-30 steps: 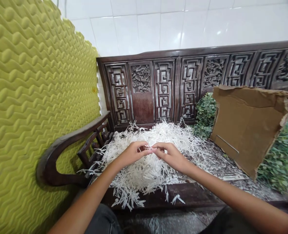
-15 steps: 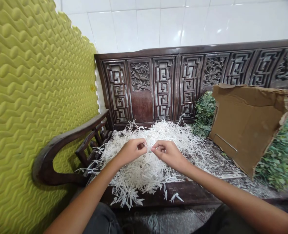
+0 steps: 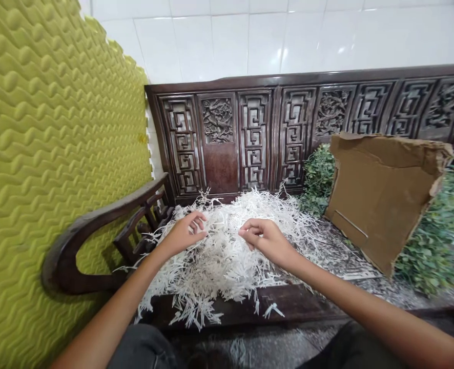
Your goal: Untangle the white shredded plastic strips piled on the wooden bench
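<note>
A wide heap of white, thin branching plastic pieces (image 3: 227, 271) covers the left end of the dark wooden bench seat. Over its left part is my left hand (image 3: 186, 233), its fingers curled but apart, with nothing seen between them. My right hand (image 3: 261, 238) is over the middle of the heap, thumb and forefinger pinched together. Whatever its fingertips hold is too small to make out against the white pieces. A few loose white pieces (image 3: 273, 309) lie at the seat's front edge.
Behind the heap rises the bench's carved back (image 3: 221, 166). Its curved armrest (image 3: 63, 256) and a yellow textured foam mat (image 3: 58, 154) are at the left. At the right, brown cardboard (image 3: 380, 195) leans against green artificial foliage (image 3: 430, 251).
My left hand has moved left, away from my right hand, and its fingers have opened. The right hand stays pinched in nearly the same place. The view has shifted slightly.
</note>
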Available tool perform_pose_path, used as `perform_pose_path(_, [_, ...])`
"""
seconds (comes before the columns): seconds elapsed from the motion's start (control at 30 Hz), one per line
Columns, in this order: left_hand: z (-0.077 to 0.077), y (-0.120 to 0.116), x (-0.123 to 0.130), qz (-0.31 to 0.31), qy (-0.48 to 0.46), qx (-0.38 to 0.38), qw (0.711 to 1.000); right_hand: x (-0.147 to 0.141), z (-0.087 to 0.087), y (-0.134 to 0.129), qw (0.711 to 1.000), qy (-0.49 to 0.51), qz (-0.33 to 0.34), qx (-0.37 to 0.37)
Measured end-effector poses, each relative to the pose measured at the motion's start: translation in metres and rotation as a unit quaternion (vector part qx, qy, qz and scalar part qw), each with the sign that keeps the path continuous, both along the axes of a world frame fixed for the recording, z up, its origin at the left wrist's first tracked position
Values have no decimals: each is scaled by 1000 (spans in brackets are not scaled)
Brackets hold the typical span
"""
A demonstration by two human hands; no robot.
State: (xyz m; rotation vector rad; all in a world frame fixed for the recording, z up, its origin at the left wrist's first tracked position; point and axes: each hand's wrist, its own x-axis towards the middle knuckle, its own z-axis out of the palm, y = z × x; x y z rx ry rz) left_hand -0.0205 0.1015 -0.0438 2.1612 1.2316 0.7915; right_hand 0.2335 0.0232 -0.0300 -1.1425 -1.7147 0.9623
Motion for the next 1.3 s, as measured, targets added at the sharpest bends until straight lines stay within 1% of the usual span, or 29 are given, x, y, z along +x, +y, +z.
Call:
perform_pose_path(0.07, [8,-12,11,-49,-28,-37,998,2,-5,3,1000,15,7,-8])
perform_pose_path(0.17, [16,-30,31,-88,-27,-57,994,0,-8,6,999,35,31,-11])
perform_pose_path(0.23, [17,-36,42,-108,-30,-62,992,-4,-7,6,998,42,55,-4])
perform_pose_path(0.33, [15,-38,49,-145,-38,-70,986,-9,-6,7,996,34,78,15])
perform_pose_path(0.43, [15,-33,47,-154,-48,-61,985,-10,-6,8,998,8,57,34])
perform_pose_path(0.57, [15,-24,35,-159,-45,-53,985,-9,-6,8,997,-57,22,54])
perform_pose_path(0.67, [13,-17,27,-176,-46,-76,980,-13,-6,6,993,-91,17,70])
perform_pose_path(0.8, [11,-11,21,-192,-83,-130,969,-22,-5,6,995,-84,6,60])
perform_pose_path(0.87, [12,-11,21,-197,-92,-139,966,-25,-6,8,992,-105,-13,65])
perform_pose_path(0.93, [13,-12,23,-192,-86,-131,969,-27,-8,11,980,-163,-50,101])
perform_pose_path(0.97, [14,-13,25,-185,-77,-122,972,-28,-9,13,969,-201,-70,128])
perform_pose_path(1.03, [13,-14,30,-172,-51,-96,979,-31,-12,16,938,-279,-103,181])
perform_pose_path(1.1, [10,-13,35,-156,-17,-63,986,-36,-16,19,903,-355,-123,210])
perform_pose_path(1.2, [2,-7,42,-116,66,-6,991,-47,-21,24,854,-462,-129,203])
perform_pose_path(1.23, [-1,-4,43,-99,97,10,990,-51,-23,26,843,-486,-125,193])
perform_pose_path(1.3, [-6,0,44,-74,155,31,985,-60,-27,29,834,-511,-114,174])
